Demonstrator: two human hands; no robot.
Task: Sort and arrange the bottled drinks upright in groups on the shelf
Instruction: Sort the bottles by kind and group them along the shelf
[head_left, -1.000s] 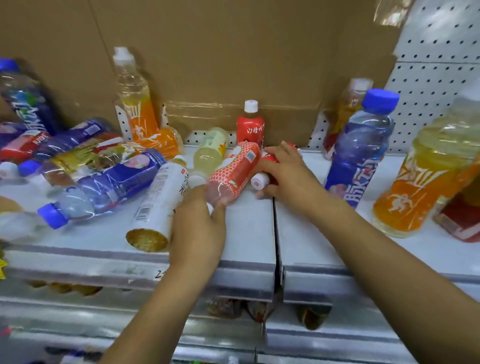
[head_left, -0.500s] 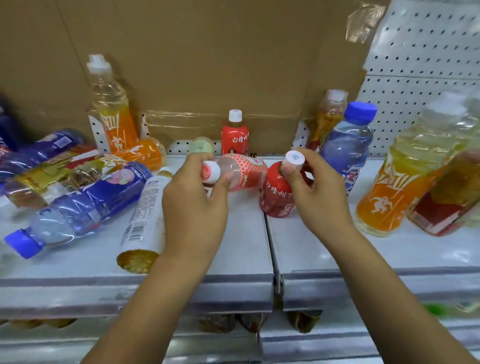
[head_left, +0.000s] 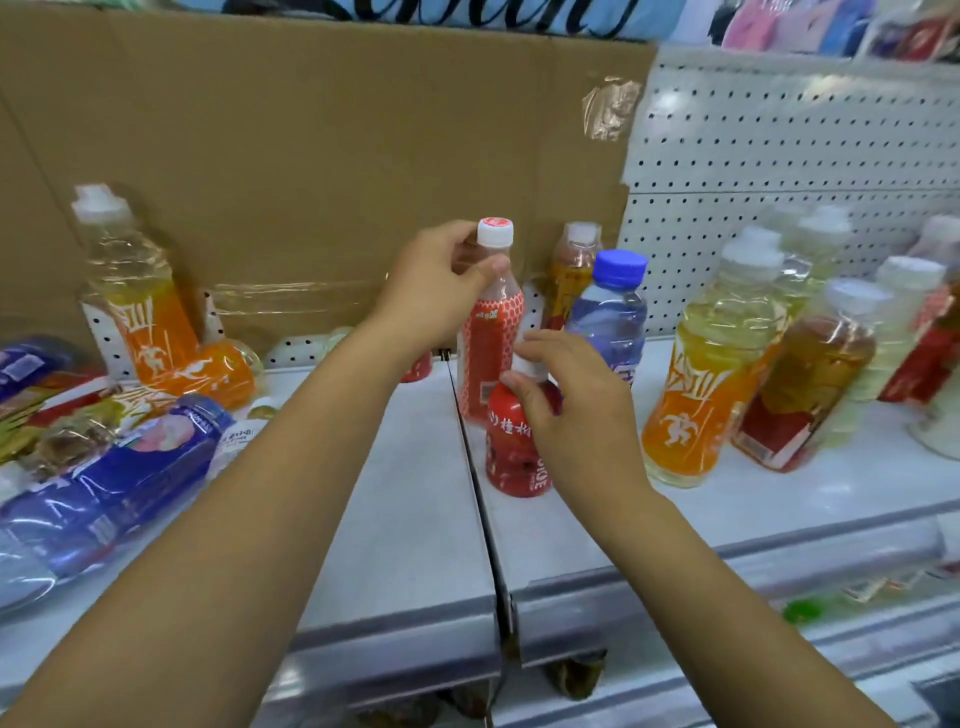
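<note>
My left hand (head_left: 441, 283) grips the neck of a tall red-patterned bottle (head_left: 491, 343) with a white cap, holding it upright at the seam between the two shelf boards. Just in front of it stands a small red bottle (head_left: 514, 457), upright on the right board. My right hand (head_left: 569, 400) curls over its cap and neck, hiding the cap. Another small red bottle (head_left: 418, 370) shows partly behind my left wrist.
A blue-capped water bottle (head_left: 608, 312) and an amber bottle (head_left: 571, 270) stand behind. Orange-labelled bottles (head_left: 711, 374) and a tea bottle (head_left: 800, 384) stand right. Several bottles, one blue (head_left: 114, 478), lie at left beside an upright orange one (head_left: 135, 291). Cardboard (head_left: 311, 156) backs the shelf (head_left: 415, 519).
Both hands have raised their bottles from tilted to upright. The patterned bottle now stands behind the small red one near the seam, further right than before.
</note>
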